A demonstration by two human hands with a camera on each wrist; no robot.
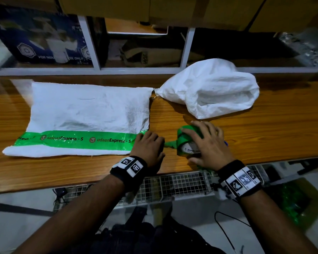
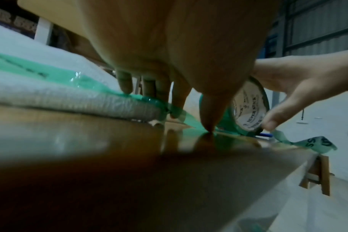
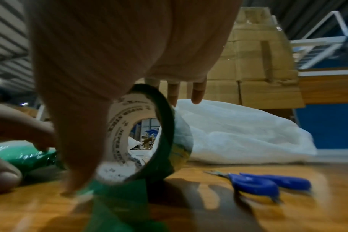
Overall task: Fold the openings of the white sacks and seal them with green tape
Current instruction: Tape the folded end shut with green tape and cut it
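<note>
A flat white sack (image 1: 88, 107) lies on the left of the wooden table (image 1: 273, 134), its folded opening covered by a printed green tape strip (image 1: 77, 140). My left hand (image 1: 148, 143) presses its fingertips (image 2: 125, 87) down on the tape at the sack's right corner, with the thumb on the stretch of tape running to the roll. My right hand (image 1: 204, 143) grips the green tape roll (image 1: 186, 143), which stands on edge on the table, thumb on the near side and fingers over the top (image 3: 197, 94). A second, puffy white sack (image 1: 215, 88) lies behind the right hand, its mouth unfolded.
Blue-handled scissors (image 3: 268, 182) lie on the table just right of the roll. A loose piece of green tape (image 2: 318, 142) hangs at the table's front edge. White shelving (image 1: 136, 70) with cardboard boxes backs the table. A wire basket (image 1: 182, 182) sits below the front edge.
</note>
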